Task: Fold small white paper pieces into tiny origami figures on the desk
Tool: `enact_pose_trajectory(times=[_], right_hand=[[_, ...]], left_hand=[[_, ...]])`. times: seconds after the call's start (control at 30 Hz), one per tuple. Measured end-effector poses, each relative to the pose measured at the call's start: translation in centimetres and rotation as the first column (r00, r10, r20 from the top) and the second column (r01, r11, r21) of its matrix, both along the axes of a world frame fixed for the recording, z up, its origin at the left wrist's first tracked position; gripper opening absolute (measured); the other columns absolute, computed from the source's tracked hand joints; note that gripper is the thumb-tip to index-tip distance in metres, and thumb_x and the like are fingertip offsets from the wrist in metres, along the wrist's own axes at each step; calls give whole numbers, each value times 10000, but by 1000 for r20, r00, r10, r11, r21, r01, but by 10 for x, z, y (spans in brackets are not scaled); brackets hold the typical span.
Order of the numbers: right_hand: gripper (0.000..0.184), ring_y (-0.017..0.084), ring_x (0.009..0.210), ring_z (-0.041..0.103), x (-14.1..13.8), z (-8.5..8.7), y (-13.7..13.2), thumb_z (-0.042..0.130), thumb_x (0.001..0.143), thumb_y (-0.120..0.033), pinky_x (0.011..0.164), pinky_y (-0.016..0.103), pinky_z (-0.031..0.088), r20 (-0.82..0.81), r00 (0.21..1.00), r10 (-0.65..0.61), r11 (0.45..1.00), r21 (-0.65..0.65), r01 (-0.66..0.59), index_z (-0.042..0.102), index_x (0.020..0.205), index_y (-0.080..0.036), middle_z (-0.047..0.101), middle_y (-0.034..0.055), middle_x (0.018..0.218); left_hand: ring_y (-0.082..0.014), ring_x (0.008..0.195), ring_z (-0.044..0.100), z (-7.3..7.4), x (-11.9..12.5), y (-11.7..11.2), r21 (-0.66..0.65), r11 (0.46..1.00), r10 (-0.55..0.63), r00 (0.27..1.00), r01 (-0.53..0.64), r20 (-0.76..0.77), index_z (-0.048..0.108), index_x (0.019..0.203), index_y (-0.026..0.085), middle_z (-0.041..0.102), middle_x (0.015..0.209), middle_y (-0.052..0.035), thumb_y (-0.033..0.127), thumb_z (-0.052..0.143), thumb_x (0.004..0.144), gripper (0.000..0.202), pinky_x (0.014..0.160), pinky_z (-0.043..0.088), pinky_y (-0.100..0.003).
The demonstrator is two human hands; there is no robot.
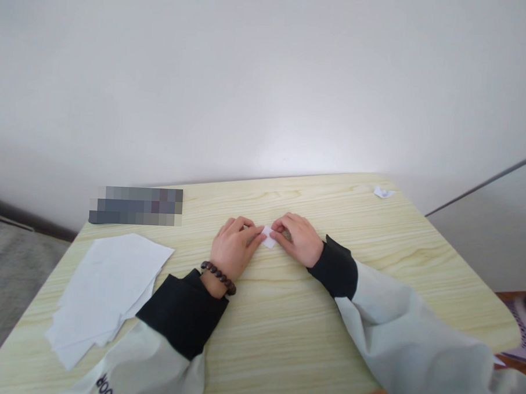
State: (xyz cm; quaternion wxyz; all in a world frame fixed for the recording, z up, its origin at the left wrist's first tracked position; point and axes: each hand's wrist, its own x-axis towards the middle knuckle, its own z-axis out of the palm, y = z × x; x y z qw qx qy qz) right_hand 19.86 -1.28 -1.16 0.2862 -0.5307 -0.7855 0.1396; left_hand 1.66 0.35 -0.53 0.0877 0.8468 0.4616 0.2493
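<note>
A: First entry?

B: Paper piece (268, 238), one, small, white, four-cornered in outline. Location: right of the paper stack (111, 283), well apart from it, between the two hands. Lying flat or slightly raised: cannot tell.

A: Left hand?

B: Left hand (233, 246), one, bare. Location: right of the stack, between it and the paper piece. Thumb and forefinger pinching the piece at its left side; remaining fingers curled. Fitted at the wrist with a bracelet (218, 273), dark, beaded.

A: Right hand?

B: Right hand (301, 239), one, bare. Location: farther right of the stack, past the paper piece. Thumb and fingertips grasping the piece at its right side; remaining fingers bent, partly hidden.

A: Garments?

B: Sleeves (406, 319), pair, pale, black-cuffed. The left, with dark lettering, just beside the stack.

A: Remaining lots?

B: Dark object (136, 206), one, pixelated past identifying; just beyond the stack. Paper scrap (383, 192), one, white, creased; beyond the stack and far to its right. Table (283, 337), one, pale wood grain; beneath the stack.
</note>
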Motion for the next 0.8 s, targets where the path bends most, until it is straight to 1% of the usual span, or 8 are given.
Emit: enact_pose_trajectory(times=[0.07,0.2,0.3,0.37,0.47,0.6,0.7,0.8], right_hand=[[102,172,828,553,0,-1,-1,558,838,-265,769,314,420,-23,1000,-12,1000,22,13,569,878,-173,589,46,842],[190,187,897,551,-2,-1,-3,563,832,-286,810,327,422,-21,999,-43,998,50,44,566,981,-169,578,72,937],[138,176,866,549,-2,0,-3,543,848,-295,787,310,417,-17,1000,-9,999,51,10,595,890,-174,584,56,880],[154,143,751,543,-1,1,-3,528,859,-302,714,277,419,-55,998,15,999,45,-12,593,813,-170,579,36,815],[197,96,593,490,0,3,-2,515,867,-326,597,234,400,-158,987,18,999,32,-13,583,772,-167,558,11,750],[206,88,568,488,-1,5,-3,537,851,-347,561,218,386,-256,967,-23,1000,7,26,599,774,-167,582,5,716],[237,87,546,480,-2,5,-4,547,840,-378,539,216,364,-254,964,-74,997,-22,70,608,757,-164,586,-5,650],[282,84,530,467,-2,7,-4,536,846,-383,528,214,342,-244,968,-64,998,-31,59,607,693,-156,566,-12,589]], left_hand=[[-206,861,531,0,0,1,-30,1000,-4,999,5,37,696,924,220,625,893,-43,317,561,825,193,789,447,-349],[-199,872,545,4,0,3,-98,995,-15,993,27,117,670,915,201,635,899,-44,288,569,809,169,815,442,-352],[-188,830,569,7,1,2,-160,987,-5,989,29,150,643,876,199,656,840,-27,272,562,799,133,796,446,-342],[-179,800,589,9,2,1,-216,976,16,981,26,192,623,879,194,667,817,-20,282,551,803,137,775,450,-328],[-172,801,613,12,3,-2,-268,962,23,965,50,261,612,938,191,690,843,-23,325,525,822,198,763,449,-309],[-162,736,615,15,2,-3,-324,943,16,959,80,283,664,901,193,705,818,-18,369,507,833,246,691,447,-272],[-156,713,614,16,0,-3,-391,916,59,934,90,353,683,897,176,710,810,-19,397,523,823,283,657,446,-250],[-156,693,613,15,-1,-2,-447,887,93,905,114,415,692,875,161,710,784,-20,414,538,810,302,627,445,-239]])
